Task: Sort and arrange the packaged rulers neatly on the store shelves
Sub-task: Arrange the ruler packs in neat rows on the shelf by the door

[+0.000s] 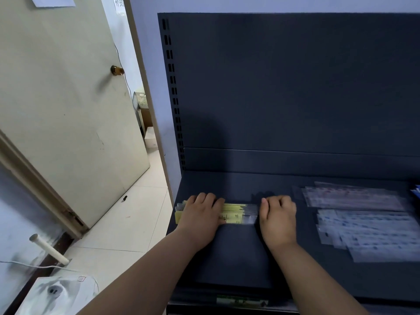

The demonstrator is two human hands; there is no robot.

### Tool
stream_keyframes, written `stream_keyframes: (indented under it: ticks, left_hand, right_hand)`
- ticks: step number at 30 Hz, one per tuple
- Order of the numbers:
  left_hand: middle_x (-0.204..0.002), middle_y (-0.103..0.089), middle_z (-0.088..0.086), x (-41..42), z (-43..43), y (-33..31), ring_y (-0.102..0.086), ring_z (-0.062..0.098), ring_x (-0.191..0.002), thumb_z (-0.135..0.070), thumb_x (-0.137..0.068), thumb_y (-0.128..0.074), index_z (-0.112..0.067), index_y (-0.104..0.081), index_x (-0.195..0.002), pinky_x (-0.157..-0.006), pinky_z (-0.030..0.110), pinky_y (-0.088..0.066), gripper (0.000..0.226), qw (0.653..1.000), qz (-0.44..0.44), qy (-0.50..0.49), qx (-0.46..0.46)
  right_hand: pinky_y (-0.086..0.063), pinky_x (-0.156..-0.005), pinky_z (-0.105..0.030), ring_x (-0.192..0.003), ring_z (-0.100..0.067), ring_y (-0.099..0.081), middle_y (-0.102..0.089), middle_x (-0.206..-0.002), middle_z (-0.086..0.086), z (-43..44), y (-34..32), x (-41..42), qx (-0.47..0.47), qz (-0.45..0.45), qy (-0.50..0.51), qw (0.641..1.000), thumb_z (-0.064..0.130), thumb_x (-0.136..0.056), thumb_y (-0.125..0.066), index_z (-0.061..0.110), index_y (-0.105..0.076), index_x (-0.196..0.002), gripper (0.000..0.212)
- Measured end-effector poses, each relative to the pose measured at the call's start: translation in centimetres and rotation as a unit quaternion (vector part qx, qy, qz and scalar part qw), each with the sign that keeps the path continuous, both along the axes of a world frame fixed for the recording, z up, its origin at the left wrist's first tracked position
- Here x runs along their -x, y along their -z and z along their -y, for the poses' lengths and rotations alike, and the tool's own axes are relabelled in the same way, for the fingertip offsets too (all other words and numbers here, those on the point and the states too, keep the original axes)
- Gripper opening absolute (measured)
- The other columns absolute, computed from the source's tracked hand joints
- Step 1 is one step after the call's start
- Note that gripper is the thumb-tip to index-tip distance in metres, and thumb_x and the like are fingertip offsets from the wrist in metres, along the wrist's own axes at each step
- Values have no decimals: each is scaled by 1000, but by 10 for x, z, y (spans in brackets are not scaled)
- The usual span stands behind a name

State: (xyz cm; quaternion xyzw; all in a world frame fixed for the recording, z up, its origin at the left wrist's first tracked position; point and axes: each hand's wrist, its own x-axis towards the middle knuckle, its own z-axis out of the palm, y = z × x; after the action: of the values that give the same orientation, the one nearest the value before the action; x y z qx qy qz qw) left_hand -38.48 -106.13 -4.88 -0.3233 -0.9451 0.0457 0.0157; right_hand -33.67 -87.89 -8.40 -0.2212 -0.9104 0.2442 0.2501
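Two hands on the shelf [238, 258], one at each end of the yellow packaged rulers [237, 215], stacked at front left. Left hand [200, 215] clasping left end, fingers curled over far edge. Right hand [278, 218] curled, butted against right end; grip or mere push, cannot tell. Risks: slick sleeves fanning out under uneven squeeze; stack slipping off nearby left shelf edge; elbow sweep disturbing loose clear ruler packs [368, 233] at right.

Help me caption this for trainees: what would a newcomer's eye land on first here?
First, the left hand and right hand at either end of a stack of yellow rulers in clear packets, on the left of the dark blue metal shelf. Next, loose piles of clear-packaged pale rulers lie on the shelf's right side.
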Motion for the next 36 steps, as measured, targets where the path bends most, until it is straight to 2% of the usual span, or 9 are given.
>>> stream_keyframes:
  ticks: [3,7,10,13,16,19,23,29,36]
  left_hand:
    - [-137,-36,3,6,-3,3,-35,24,-124,-40,-100,-33,-22,-28,-142,-106,36,-24,46,1000,0,11,-15]
    - [-143,-34,0,11,-5,5,-33,22,-130,-36,-99,-34,-23,-27,-143,-114,37,-14,47,999,24,0,-38]
    - [-146,-34,-3,15,-5,5,-31,18,-135,-39,-97,-36,-25,-25,-145,-118,41,-7,52,998,38,-7,-48]
    - [-147,-35,-4,18,-2,4,-30,17,-136,-42,-94,-36,-26,-21,-148,-119,43,-3,58,998,44,-4,-51]
    - [-147,-35,-5,17,-3,5,-29,16,-136,-45,-94,-36,-27,-19,-149,-118,44,-2,60,998,42,-1,-47]
    - [-147,-35,-4,18,-6,6,-30,17,-136,-48,-95,-32,-26,-16,-149,-118,44,-2,60,999,38,2,-37]
    - [-150,-30,-2,23,-7,7,-26,18,-138,-49,-98,-28,-23,-7,-151,-118,45,0,63,999,31,12,-14]
    - [-154,-24,-1,22,-10,6,-19,16,-142,-43,-100,-28,-20,-4,-152,-119,41,2,61,999,26,31,-24]
    - [-157,-18,-2,17,-12,8,-13,14,-144,-36,-99,-29,-21,-5,-152,-119,38,3,60,998,23,43,-41]
  right_hand:
    - [-28,-101,-45,-111,-26,-49,-58,-115,-4,1,-9,2,-101,94,-7,990,33,-99,-33,15,-66,-105,38]
    - [-21,-107,-42,-114,-18,-52,-62,-119,7,8,-13,3,-168,126,-109,972,50,-87,2,27,-60,-113,71]
    - [-12,-112,-42,-128,-14,-42,-53,-136,9,7,-15,7,-173,154,-125,965,52,-86,7,29,-50,-132,77]
    - [-3,-116,-40,-143,-12,-20,-31,-153,9,-5,-17,12,-123,182,-88,972,46,-99,-10,27,-31,-146,55]
    - [-13,-116,-27,-141,-17,-25,-35,-151,-4,-8,-16,10,91,52,-63,993,32,-102,-26,13,-37,-144,47]
    - [-13,-110,-18,-140,-15,-27,-35,-150,-5,-3,-18,8,249,-33,-28,968,27,-102,-31,9,-40,-141,44]
    - [-18,-116,-28,-140,-14,-28,-33,-151,-1,-6,-19,7,343,-24,-28,939,34,-101,-33,15,-37,-144,47]
    - [-17,-116,-27,-138,-11,-31,-37,-150,1,-10,-16,2,394,-33,-55,917,33,-101,-36,15,-41,-141,44]
    - [-4,-112,-17,-145,-9,-10,-15,-158,0,-9,-15,2,246,42,-95,964,36,-102,-26,9,-24,-148,54]
